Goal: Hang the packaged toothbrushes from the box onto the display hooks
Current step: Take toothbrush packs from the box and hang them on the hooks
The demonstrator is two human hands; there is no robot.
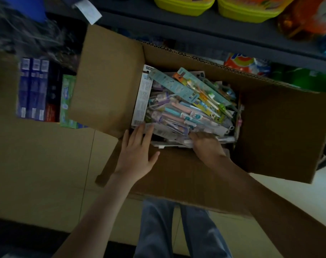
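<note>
An open cardboard box [110, 81] stands on the floor, its flaps folded out. Inside lies a loose heap of packaged toothbrushes [184, 107] in clear blister packs with coloured cards. My left hand [138, 151] lies flat with straight fingers on the box's near flap, fingertips touching the packs at the near left corner. My right hand [205, 144] reaches into the near edge of the heap, fingers curled down among the packs and hidden under them. No display hooks are in view.
Dark shelves run along the top, carrying yellow tubs [216, 6] and an orange bottle [303, 17]. A second box [39, 90] of toothpaste cartons sits to the left. Green and orange packets [248, 66] lie behind the box. My jeans-clad legs [177, 229] stand on pale floor tiles.
</note>
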